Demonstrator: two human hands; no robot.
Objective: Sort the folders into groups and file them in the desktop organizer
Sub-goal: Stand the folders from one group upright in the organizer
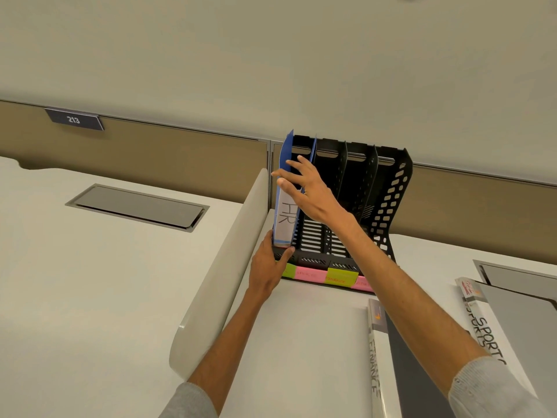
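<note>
The HR folder [284, 212] stands in the leftmost slot of the organizer [388, 206]; my right hand [310, 191] pinches its spine up high; my left hand [268, 267] grips the organizer's front corner; if I push too hard it could skid back, or the folder's cover could splay past the divider.

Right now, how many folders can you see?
3. The blue HR folder stands in the organizer, leftmost slot, pinched by the right hand. The FINANCE folder lies flat on the desk nearer the camera, the SPORTS folder to its right. Others may hide underneath.
</note>
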